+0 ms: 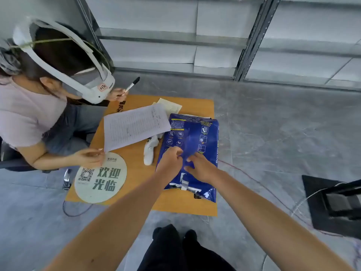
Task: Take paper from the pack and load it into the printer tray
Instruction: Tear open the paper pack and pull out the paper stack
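A blue wrapped pack of paper (197, 133) lies on the right part of a small orange table (136, 178), its near end torn and taped. My left hand (171, 160) rests on the pack's middle with fingers curled, pinching at the wrapper. My right hand (201, 169) lies beside it on the wrapper, fingers spread and pressing down. No loose sheet is held by either hand. A dark printer-like device (343, 204) sits on a black mat on the floor at the right edge, partly cut off.
Another person with a headset sits at the left, holding a marker (132, 85) and a written sheet (134, 127). A round sign (100, 178) and a white controller (150, 149) lie on the table. Cables run across the grey floor. Glass wall behind.
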`<state>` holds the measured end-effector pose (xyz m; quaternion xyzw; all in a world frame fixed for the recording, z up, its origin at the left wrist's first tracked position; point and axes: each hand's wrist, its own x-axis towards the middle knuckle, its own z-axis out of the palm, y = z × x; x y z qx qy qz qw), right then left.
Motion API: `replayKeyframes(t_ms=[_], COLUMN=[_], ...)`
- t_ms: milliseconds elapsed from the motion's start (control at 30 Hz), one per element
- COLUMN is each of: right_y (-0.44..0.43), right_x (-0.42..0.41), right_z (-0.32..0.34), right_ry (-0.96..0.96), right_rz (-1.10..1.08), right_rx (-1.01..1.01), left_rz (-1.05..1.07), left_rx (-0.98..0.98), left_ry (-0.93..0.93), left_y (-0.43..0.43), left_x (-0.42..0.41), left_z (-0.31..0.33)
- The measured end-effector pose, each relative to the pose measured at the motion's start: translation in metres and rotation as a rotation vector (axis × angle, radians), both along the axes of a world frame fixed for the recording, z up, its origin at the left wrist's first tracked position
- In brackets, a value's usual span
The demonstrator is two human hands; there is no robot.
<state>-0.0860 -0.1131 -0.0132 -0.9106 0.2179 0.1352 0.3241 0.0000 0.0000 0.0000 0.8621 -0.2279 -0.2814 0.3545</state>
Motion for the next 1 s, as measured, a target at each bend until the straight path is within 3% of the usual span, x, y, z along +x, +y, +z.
replayKeyframes(t_ms=[133, 367, 533, 733, 900, 1000], right_y=[0.018, 0.043, 0.076, 0.084, 0.079, 0.071], right_x=[-0.018, -0.029, -0.055, -0.067, -0.07, -0.07], right_z=[-0.014, -0.024, -0.035, -0.027, -0.009, -0.015], right_ry=[-0.009, -0.093, 0.082, 0.045, -0.089, -0.062], right_rz=[0.076, 0.108, 0.217, 0.02, 0.127, -0.115], right_rx=[-0.08, -0.143, -0.152, -0.068, -0.041, -0.038], left_rz=[0.053, 0.109, 0.099, -0.01, 0.013, -0.036], left_rx=[0.087, -0.041, 0.009, -0.074, -0.12, -0.1], left_ry=[0.069, 0.138, 0.154, 0.044, 0.037, 0.072], left_y=[0.021, 0.03, 0.024, -0.006, -0.054, -0.071], left_x=[-0.006, -0.018, -0.029, -0.059, -0.069, -0.073], left_z=[-0.026, -0.044, -0.041, -0.012, 0.009, 0.008])
